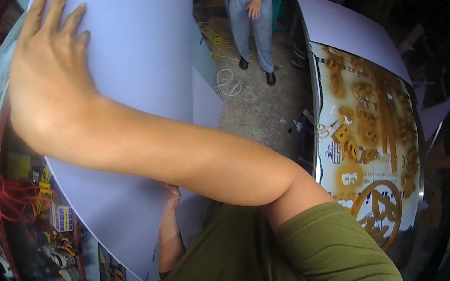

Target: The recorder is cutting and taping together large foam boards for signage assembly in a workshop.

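Note:
A large pale white sheet [133, 62], smooth and bowed, fills the left side from the top down to below my arm. My right arm crosses in front of me to the left. With fingers stretched and spread, my right hand [57, 64] lies against the sheet near its left edge, palm toward it. My left hand [172, 197] shows only partly beneath my right forearm. Its fingers curl at the sheet's lower right edge and appear to grip it. Part of the sheet is hidden behind my right arm.
On the right, a table carries a printed panel [340, 160] with brown-painted cut-out letters [367, 124], scissors [324, 131] and another pale sheet [351, 24]. A person [251, 20] stands ahead on the concrete floor [251, 110]. Red cables [0, 186] and tools [60, 249] crowd the lower left.

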{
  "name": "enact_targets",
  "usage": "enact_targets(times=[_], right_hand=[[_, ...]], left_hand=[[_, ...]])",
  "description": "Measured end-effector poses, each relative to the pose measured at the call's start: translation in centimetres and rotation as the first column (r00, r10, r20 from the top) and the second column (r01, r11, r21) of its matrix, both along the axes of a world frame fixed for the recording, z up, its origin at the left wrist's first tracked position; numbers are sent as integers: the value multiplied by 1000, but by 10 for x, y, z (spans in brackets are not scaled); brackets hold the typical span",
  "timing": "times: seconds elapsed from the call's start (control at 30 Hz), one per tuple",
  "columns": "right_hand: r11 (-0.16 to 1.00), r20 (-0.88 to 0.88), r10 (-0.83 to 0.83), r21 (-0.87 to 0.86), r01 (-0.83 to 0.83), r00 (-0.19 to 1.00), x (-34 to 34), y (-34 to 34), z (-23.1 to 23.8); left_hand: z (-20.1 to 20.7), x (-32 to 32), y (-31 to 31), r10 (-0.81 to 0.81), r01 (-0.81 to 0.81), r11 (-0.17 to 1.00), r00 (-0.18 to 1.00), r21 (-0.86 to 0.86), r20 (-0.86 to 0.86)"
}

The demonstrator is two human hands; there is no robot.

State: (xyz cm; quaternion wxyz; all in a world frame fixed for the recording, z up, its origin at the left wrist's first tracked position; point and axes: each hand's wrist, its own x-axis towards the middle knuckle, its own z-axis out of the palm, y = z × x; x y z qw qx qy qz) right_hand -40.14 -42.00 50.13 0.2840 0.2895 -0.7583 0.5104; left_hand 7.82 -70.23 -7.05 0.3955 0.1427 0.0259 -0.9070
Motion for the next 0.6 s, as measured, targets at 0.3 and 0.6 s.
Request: enact_targets(times=[0.3, 0.6], right_hand=[[1000, -3, -16, 0, 16, 1000, -6, -20, -29], [983, 471, 134, 46, -175, 872, -27, 2, -99]], left_hand=[[-19, -106, -41, -310, 302, 949, 944, 84, 108], [-28, -206, -56, -464, 452, 886, 874, 108, 148]])
